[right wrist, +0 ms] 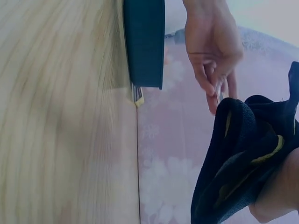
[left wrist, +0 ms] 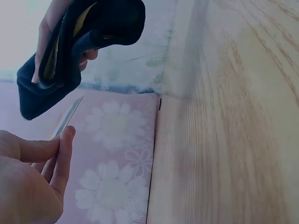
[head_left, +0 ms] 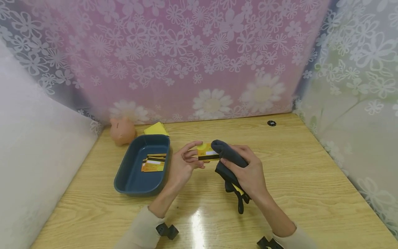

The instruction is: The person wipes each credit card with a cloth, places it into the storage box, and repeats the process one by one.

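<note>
A yellow bank-style card (head_left: pixel 206 148) with a black magnetic stripe is pinched by one end between the thumb and fingers of my left hand (head_left: pixel 182 166). Edge-on, the card (left wrist: pixel 71 113) appears thin in the left wrist view. My right hand (head_left: pixel 254 174) grips a folded dark cloth (head_left: pixel 231 155) with yellow showing inside and a black loop hanging below. The cloth (right wrist: pixel 240 154) overlaps the card's far end in the head view. Both hands are held over the table, close together, with the cloth's folds facing the left hand in the right wrist view.
Left of my hands stands a blue tray (head_left: pixel 120 185) with several similar cards (head_left: pixel 153 166) lying in it. Behind it are an orange piggy bank (head_left: pixel 122 131) and a yellow folded item (head_left: pixel 157 128). A black chip (head_left: pixel 272 123) lies at the table's back right.
</note>
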`<state>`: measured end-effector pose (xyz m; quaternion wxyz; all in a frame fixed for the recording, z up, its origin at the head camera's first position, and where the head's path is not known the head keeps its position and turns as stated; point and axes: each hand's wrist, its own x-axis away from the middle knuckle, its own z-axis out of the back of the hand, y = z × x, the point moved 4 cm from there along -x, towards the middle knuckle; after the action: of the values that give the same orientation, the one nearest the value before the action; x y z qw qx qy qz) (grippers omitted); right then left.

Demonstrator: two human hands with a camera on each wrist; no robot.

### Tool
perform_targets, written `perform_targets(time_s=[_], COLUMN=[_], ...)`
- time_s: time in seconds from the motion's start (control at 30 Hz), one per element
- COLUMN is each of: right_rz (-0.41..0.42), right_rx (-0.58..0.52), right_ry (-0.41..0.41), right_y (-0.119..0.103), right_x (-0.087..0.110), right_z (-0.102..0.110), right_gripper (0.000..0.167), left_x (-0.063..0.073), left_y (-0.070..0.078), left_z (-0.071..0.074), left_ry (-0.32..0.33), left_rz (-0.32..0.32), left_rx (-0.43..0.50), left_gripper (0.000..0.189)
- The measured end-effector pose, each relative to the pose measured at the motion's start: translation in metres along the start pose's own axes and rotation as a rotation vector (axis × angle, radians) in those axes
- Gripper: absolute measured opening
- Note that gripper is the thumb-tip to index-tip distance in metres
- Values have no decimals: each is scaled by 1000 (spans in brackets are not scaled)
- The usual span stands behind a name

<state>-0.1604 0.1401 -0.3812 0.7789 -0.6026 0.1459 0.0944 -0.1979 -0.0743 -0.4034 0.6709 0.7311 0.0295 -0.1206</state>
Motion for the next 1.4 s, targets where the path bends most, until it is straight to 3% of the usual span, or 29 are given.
perform_targets(time_s=[0.33, 0.57, 0.83, 1.4], right_rz=[73, 80, 74, -77], right_rx=[9, 31, 41, 155], right_ry=[-77, -73, -21, 123], right_y=[-2, 0, 11, 36], right_x=[5, 6, 2, -8], right_z=[-33, -38, -21, 34], right_gripper=[45, 45, 46, 47], left_x=[1, 2, 3, 3], left_y=[-1, 0, 1, 0], left_z=[-3, -6, -6, -1], left_ry=[-20, -26, -20, -7], left_rz=[-3, 6, 14, 38], left_rx=[-29, -41, -3, 54], left_gripper=[59, 56, 64, 62])
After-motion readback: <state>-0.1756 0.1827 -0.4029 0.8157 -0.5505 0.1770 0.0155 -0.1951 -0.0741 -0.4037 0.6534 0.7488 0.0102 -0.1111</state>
